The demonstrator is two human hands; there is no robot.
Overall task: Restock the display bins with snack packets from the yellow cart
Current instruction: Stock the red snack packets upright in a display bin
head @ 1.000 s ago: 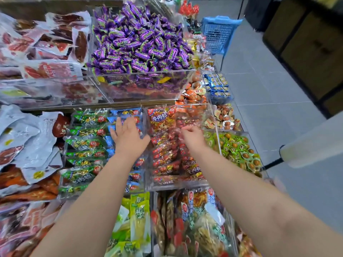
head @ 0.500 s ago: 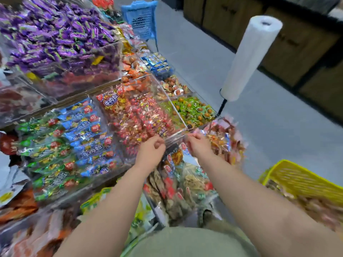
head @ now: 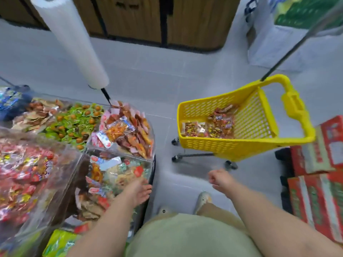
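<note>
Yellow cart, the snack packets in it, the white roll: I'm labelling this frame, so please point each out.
yellow cart [head: 222,147]: head view, near perforated side wall.
snack packets [head: 219,125]: head view, middle of the pile in the cart.
white roll [head: 74,45]: head view, midway along its length.

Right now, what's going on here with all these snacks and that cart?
A person stands between clear display bins full of snacks and a yellow cart with a thin layer of snack packets in it. The left hand is open over a corner of the nearest bin; the right hand, curled and empty, hangs over the floor short of the cart.
</note>
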